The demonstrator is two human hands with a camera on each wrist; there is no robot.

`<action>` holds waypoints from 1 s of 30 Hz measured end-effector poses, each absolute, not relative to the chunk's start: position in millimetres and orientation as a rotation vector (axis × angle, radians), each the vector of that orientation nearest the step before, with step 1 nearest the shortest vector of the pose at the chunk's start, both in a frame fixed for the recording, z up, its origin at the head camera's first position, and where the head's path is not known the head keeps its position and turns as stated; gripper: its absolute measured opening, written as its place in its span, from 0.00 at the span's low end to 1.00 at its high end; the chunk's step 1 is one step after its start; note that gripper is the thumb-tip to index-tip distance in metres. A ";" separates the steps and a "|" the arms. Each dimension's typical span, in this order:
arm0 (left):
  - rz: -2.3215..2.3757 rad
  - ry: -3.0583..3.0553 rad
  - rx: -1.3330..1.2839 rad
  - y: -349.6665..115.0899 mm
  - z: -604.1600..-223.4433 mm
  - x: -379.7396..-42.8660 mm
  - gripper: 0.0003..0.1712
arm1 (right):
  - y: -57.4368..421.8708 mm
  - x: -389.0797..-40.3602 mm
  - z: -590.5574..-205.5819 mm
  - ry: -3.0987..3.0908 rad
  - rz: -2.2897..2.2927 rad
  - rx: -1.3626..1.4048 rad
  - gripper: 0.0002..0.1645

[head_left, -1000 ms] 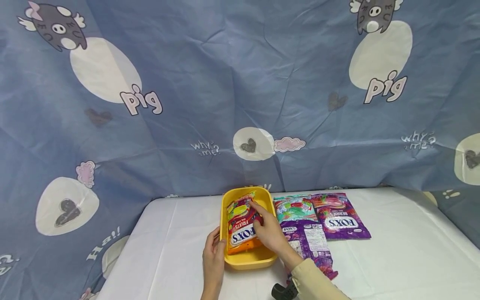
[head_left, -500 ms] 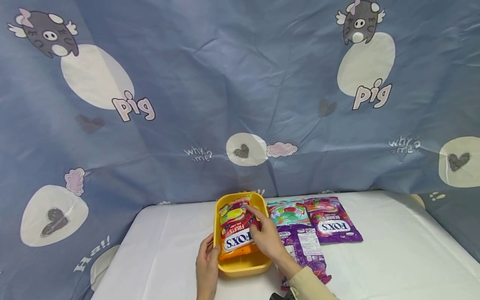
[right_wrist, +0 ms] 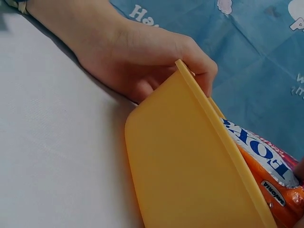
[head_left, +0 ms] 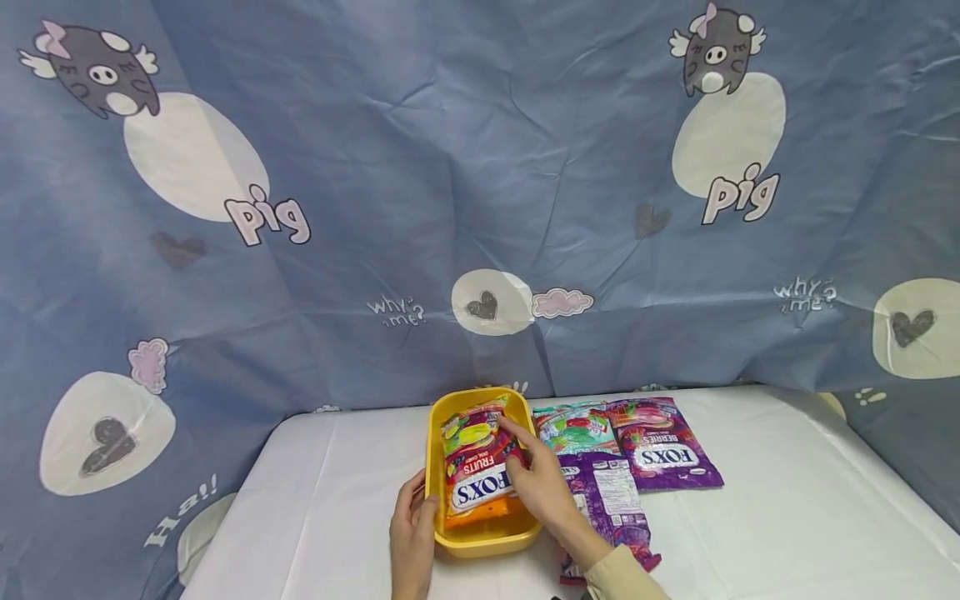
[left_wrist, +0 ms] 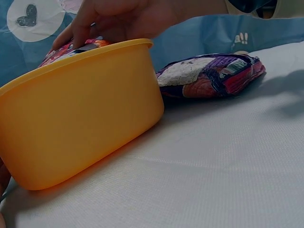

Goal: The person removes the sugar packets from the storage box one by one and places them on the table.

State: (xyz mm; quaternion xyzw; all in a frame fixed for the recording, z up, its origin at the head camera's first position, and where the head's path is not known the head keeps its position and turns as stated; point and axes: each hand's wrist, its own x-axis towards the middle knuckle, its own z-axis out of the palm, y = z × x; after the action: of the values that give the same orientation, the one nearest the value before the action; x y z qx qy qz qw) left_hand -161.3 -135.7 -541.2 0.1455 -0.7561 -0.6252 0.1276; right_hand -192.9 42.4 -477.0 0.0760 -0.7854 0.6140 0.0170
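Note:
A yellow plastic basin [head_left: 487, 543] stands on the white cloth. My left hand [head_left: 411, 533] grips its left side, the thumb hooked over the rim as the right wrist view confirms, where that hand [right_wrist: 128, 54] wraps the edge. Inside lies a red and orange candy bag [head_left: 471, 462], printed "FOX'S FRUITS" and upside down to me. My right hand [head_left: 546, 490] reaches over the right rim and holds the bag by its right side, index finger stretched along it. Its other fingers are largely hidden. From low down, the left wrist view has the right hand [left_wrist: 135, 19] above the rim.
Right of the basin lie a teal candy bag [head_left: 577, 427], a purple bag [head_left: 618, 492] with its printed back up, and a purple "BERRIES" bag [head_left: 666, 446]. Behind the white table [head_left: 330, 492] hangs a blue patterned cloth [head_left: 360, 208].
The head view has shifted a little. The fruit candy bag has moved slightly within the basin, the right hand still on it. The left hand keeps its place on the basin's side.

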 end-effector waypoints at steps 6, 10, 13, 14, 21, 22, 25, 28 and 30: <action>-1.817 -2.195 0.403 -134.9 -541.1 -160.7 0.24 | 51.2 -190.9 -478.3 -2.423 1.953 0.185 0.36; -1.822 -2.193 0.407 -134.2 -539.4 -160.3 0.24 | 57.3 -189.1 -477.4 -2.392 2.008 0.164 0.36; -1.830 -2.199 0.418 -133.5 -537.9 -159.5 0.24 | 62.4 -188.5 -476.4 -2.366 2.032 0.168 0.36; -1.830 -2.205 0.425 -133.5 -537.6 -159.4 0.25 | 64.4 -188.3 -476.1 -2.357 2.041 0.169 0.36; -1.824 -2.205 0.425 -134.9 -538.8 -160.6 0.24 | 74.8 -188.9 -476.9 -2.312 2.049 0.098 0.36; -1.822 -2.202 0.422 -135.1 -539.0 -160.7 0.24 | 76.0 -188.6 -477.3 -2.309 2.048 0.088 0.36; -1.811 -2.204 0.415 -135.0 -539.4 -160.7 0.24 | 80.9 -187.1 -477.8 -2.300 2.040 0.090 0.35; -1.808 -2.209 0.412 -134.6 -539.8 -160.5 0.24 | 87.0 -185.2 -478.2 -2.299 2.032 0.085 0.35; -1.816 -2.206 0.413 -134.6 -540.0 -160.6 0.24 | 91.2 -183.9 -478.3 -2.304 2.024 0.064 0.35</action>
State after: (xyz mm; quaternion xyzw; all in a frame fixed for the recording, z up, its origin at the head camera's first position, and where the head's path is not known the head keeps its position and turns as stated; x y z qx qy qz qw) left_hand -160.6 -134.6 -540.0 0.1419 -0.7579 -0.6239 0.1272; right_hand -183.9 91.2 -478.3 0.0209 -0.7506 0.6593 0.0371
